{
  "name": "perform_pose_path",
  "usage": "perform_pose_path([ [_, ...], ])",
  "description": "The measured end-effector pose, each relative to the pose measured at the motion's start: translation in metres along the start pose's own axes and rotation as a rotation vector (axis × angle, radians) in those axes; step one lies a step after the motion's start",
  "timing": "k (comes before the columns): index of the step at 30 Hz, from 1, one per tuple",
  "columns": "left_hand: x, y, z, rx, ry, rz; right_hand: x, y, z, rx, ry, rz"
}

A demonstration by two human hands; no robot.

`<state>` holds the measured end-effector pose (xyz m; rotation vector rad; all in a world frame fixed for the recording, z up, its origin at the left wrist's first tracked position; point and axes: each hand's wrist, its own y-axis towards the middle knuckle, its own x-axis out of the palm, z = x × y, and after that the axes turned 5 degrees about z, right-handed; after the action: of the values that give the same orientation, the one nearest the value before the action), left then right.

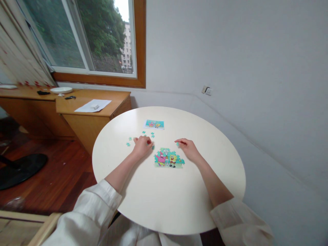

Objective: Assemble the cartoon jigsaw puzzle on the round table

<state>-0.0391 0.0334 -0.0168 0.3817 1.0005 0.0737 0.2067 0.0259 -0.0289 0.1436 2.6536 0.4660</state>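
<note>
A partly joined jigsaw puzzle [167, 159] with cartoon figures lies on the round white table, its upper and right edges jagged. Up and right of it, my right hand [189, 149] pinches a small teal puzzle piece [177, 144] between thumb and fingers. My left hand [141, 146] is at the puzzle's upper left, its fingers curled together with a bit of teal puzzle piece at the tips. Another puzzle piece [153, 147] shows right beside those fingers. Several loose teal pieces [128, 144] are scattered left of and beyond my left hand.
The reference picture card [154, 124] lies farther back on the round table [166, 194]. Left of the table stands a wooden cabinet [120, 97] bearing a paper sheet [88, 106] with a small white box [94, 106], and a white plate [61, 90]. A wall rises behind and right.
</note>
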Motion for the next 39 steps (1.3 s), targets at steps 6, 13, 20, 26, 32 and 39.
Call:
perform_pose_path([
  [6,-0.001,0.000,0.001,-0.009,0.000,-0.002,0.005,-0.004,-0.003,0.101,0.067,-0.078],
  [13,-0.001,0.001,0.002,-0.018,0.011,-0.003,0.007,-0.005,-0.008,0.066,-0.008,-0.093],
  [20,0.002,0.002,0.000,-0.015,-0.003,-0.003,0.010,-0.008,-0.012,-0.065,-0.136,-0.133],
  [26,0.001,0.002,0.001,-0.020,-0.007,-0.008,0.012,-0.009,-0.016,-0.106,-0.182,-0.155],
  [32,-0.001,0.001,0.003,-0.027,-0.019,-0.012,0.012,-0.009,-0.020,-0.103,-0.173,-0.163],
  [39,-0.001,0.001,0.004,-0.032,-0.019,-0.016,0.014,-0.008,-0.017,-0.104,-0.124,-0.126],
])
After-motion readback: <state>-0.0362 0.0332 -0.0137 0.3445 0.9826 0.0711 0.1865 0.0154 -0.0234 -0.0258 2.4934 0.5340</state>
